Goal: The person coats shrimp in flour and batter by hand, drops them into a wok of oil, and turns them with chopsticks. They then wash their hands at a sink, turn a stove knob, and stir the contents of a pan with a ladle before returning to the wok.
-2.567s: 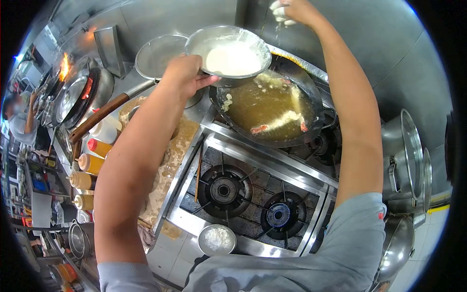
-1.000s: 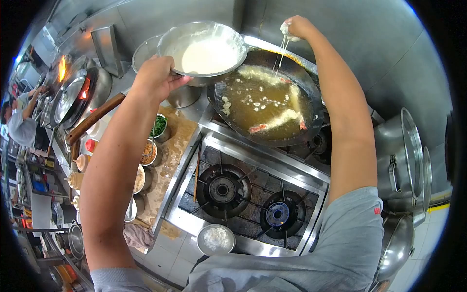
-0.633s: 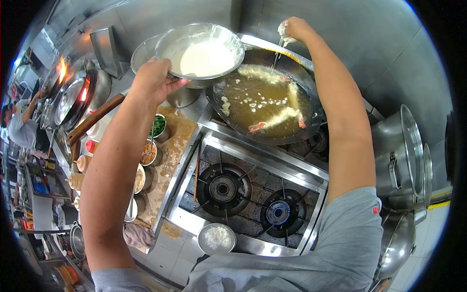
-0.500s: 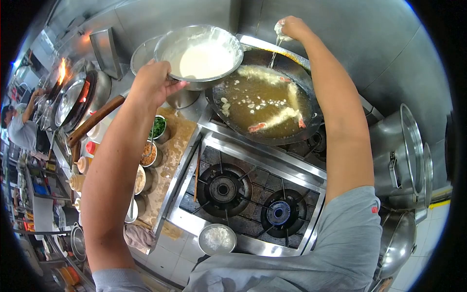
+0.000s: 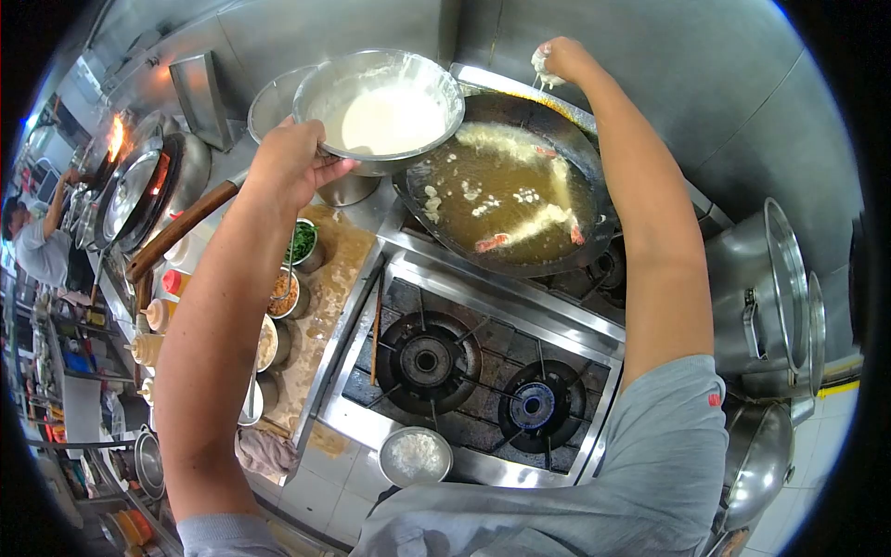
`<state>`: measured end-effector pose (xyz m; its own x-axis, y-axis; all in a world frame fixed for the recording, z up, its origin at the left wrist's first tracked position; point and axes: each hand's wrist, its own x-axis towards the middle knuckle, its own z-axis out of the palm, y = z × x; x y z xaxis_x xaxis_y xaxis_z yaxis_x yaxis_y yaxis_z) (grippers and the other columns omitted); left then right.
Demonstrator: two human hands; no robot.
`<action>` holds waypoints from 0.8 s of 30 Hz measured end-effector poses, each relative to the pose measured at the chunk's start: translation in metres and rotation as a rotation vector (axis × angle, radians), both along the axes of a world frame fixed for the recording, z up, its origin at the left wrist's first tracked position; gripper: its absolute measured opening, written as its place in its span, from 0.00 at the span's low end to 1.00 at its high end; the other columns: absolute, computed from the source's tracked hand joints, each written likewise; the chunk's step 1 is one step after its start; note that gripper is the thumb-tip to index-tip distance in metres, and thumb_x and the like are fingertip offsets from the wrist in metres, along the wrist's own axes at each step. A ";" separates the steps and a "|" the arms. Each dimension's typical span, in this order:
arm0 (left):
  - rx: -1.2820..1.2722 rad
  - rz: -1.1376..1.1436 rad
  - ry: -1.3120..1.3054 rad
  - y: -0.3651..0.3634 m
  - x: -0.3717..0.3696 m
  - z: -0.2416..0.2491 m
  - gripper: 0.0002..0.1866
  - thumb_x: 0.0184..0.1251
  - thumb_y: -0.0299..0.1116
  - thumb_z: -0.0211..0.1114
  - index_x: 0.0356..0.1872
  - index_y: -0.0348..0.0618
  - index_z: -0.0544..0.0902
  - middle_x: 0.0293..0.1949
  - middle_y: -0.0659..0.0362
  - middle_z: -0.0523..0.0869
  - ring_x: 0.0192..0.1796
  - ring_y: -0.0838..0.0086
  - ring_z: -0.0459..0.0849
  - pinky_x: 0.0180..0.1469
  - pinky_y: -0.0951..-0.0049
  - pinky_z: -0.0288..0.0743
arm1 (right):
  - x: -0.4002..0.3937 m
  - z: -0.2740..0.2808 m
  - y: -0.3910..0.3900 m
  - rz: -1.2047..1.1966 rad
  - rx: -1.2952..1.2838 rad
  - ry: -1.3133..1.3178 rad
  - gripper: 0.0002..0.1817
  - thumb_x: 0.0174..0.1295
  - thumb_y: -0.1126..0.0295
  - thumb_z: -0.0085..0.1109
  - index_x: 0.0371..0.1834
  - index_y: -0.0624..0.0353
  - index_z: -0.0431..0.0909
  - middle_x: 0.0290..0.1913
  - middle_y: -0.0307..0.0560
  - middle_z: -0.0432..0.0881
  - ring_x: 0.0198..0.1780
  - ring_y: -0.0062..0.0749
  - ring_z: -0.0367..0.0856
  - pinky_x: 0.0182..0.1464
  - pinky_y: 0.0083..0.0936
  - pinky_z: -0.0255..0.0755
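My left hand [image 5: 295, 165] grips the near-left rim of a steel bowl [image 5: 453, 125], its fingers closed on the edge. Pale, runny batter [image 5: 392, 121] lies in the bowl, which is held at the left side of a dark wok [image 5: 524, 269]. Up at the wok's far edge, my right hand [image 5: 562, 61] is closed and its fingers are coated with batter, which drips in thin strands. Long battered pieces with red tails, like prawns [image 5: 531, 226], lie in the wok's yellowish oil [image 5: 464, 223]. Small white batter bits float among them.
A lit burner [image 5: 533, 406] is in front, beside another burner [image 5: 425, 360]. A small bowl of white powder [image 5: 415, 455] is near my body. Left are containers of chopped greens [image 5: 302, 239] and squeeze bottles [image 5: 146, 349]. Large pots [image 5: 752, 278] stand right. Another person [image 5: 42, 246] works beyond an open flame.
The batter bits in the oil have shifted and bunched into small clusters. The batter stream from my right hand has thinned; that hand has turned slightly. My left hand and the bowl are almost unmoved.
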<state>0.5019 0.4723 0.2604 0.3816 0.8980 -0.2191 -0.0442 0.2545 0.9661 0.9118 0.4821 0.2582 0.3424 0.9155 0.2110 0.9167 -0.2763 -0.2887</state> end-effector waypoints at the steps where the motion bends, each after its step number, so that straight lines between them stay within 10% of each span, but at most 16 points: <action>1: 0.002 -0.012 -0.007 0.000 0.000 0.000 0.20 0.57 0.22 0.46 0.53 0.34 0.58 0.39 0.47 0.75 0.34 0.64 0.80 0.30 0.71 0.81 | 0.004 -0.001 -0.003 -0.007 -0.013 -0.009 0.09 0.51 0.77 0.53 0.33 0.56 0.81 0.30 0.46 0.83 0.29 0.30 0.83 0.33 0.26 0.77; 24: -0.036 0.065 0.032 -0.010 -0.014 0.002 0.21 0.57 0.22 0.45 0.54 0.36 0.59 0.40 0.48 0.77 0.37 0.62 0.81 0.32 0.70 0.81 | -0.052 -0.006 0.038 0.052 0.016 0.076 0.09 0.54 0.77 0.51 0.36 0.58 0.81 0.31 0.46 0.83 0.31 0.28 0.83 0.35 0.26 0.78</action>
<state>0.4878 0.4620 0.2628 0.3154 0.9120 -0.2623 -0.0311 0.2862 0.9577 0.8603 0.5198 0.2523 0.3105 0.9291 0.2009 0.9047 -0.2240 -0.3623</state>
